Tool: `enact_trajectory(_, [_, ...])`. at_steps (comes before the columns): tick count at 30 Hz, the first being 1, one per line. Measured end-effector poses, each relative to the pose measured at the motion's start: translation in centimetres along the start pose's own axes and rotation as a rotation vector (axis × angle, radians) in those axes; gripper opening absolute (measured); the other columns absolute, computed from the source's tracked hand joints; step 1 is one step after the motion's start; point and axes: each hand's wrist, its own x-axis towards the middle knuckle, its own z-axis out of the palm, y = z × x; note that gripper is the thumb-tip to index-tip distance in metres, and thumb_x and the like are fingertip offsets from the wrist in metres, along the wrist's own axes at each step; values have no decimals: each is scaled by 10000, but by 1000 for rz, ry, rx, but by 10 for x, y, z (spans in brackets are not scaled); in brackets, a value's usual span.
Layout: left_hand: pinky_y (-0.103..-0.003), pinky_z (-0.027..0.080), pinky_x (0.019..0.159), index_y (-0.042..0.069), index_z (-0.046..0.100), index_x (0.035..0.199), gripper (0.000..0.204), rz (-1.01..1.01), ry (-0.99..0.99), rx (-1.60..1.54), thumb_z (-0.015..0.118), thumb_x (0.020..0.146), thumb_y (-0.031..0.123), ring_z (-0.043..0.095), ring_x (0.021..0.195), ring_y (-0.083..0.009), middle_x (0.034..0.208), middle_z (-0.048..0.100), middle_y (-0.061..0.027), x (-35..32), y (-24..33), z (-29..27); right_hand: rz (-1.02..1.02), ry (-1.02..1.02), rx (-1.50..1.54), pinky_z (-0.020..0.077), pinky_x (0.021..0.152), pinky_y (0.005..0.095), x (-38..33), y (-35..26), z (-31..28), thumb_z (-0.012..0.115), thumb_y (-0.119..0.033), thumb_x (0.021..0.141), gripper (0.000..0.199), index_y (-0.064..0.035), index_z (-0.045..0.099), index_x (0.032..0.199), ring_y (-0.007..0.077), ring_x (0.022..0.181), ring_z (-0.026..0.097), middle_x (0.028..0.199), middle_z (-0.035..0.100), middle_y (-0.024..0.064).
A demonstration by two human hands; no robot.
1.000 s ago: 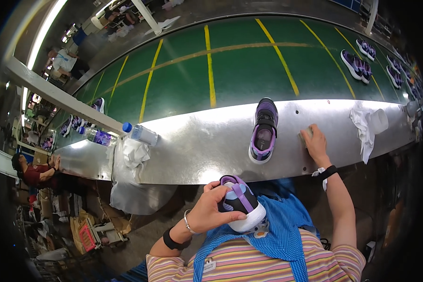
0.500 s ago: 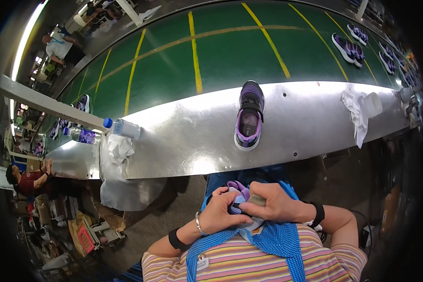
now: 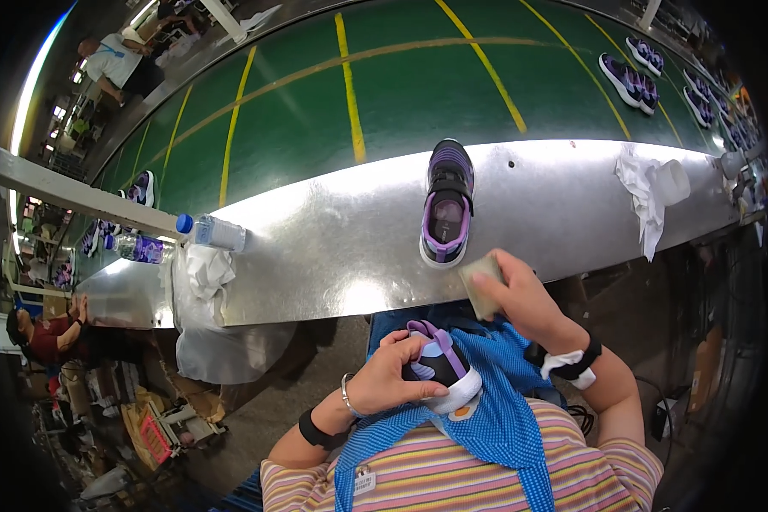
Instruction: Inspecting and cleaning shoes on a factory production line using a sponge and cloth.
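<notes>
Close to my body, my left hand (image 3: 394, 374) grips a small sneaker, black and purple with a white sole (image 3: 462, 392). Its purple-trimmed opening faces up and away; my fingers cover part of its side. My right hand (image 3: 525, 294) is raised at the bench's near edge, apart from that shoe. Between its thumb and fingers is a flat greyish-beige block (image 3: 481, 288), whose material I cannot make out. Just beyond the block, a matching sneaker (image 3: 446, 209) rests upright on the metal bench (image 3: 333, 247), its strap fastened and toe pointing away.
A green conveyor belt (image 3: 299, 111) with yellow lines runs behind the bench, carrying pairs of sneakers (image 3: 629, 83) at right. At left are plastic bottles (image 3: 213, 232), crumpled white paper (image 3: 206, 271) and a clear bag (image 3: 226, 350). More white paper (image 3: 642, 200) lies at right. Other people work at left.
My right hand has lifted off the held shoe with the block and moved up and right to the bench's edge. More of the shoe and its white sole now shows in my left hand.
</notes>
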Motion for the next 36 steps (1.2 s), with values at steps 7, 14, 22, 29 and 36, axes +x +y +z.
enact_trajectory(7, [-322, 198, 949, 63, 545, 972, 396, 85, -11, -24, 717, 671, 255, 492, 752, -119, 765, 564, 9, 11, -2, -2, -185, -492, -504, 404, 565, 318, -28, 5, 8, 608, -262, 764, 302, 8, 479, 809, 280, 635, 533, 703, 514, 181])
enact_trajectory(14, [-289, 255, 893, 61, 576, 912, 316, -91, 18, -300, 713, 675, 219, 479, 714, -106, 753, 571, 6, 15, 3, 4, -565, 52, -501, 432, 546, 256, 1, 10, 27, 577, -190, 809, 230, -5, 442, 785, 157, 611, 526, 736, 541, 117])
enact_trajectory(22, [-305, 338, 791, 60, 578, 901, 314, 23, -12, -116, 693, 683, 254, 482, 732, -165, 751, 567, -49, 19, -8, -3, -160, -93, 103, 466, 635, 232, -4, 5, -23, 384, -176, 910, 245, -65, 409, 1127, 114, 750, 549, 920, 542, 111])
enact_trajectory(29, [-287, 401, 658, 20, 563, 899, 210, -125, 128, -16, 547, 789, 199, 490, 715, -198, 775, 526, -83, 10, -12, -9, -525, 647, -801, 346, 850, 348, 56, 53, -117, 537, -256, 803, 336, -98, 508, 1099, 301, 970, 413, 1062, 458, 175])
enact_trajectory(36, [-185, 273, 400, 56, 555, 679, 218, -134, 368, -303, 530, 829, 213, 379, 453, -26, 547, 465, 49, 13, 28, -5, -766, 1110, -918, 358, 815, 416, 58, 49, -271, 608, -143, 701, 162, -102, 619, 857, 293, 936, 470, 895, 548, 123])
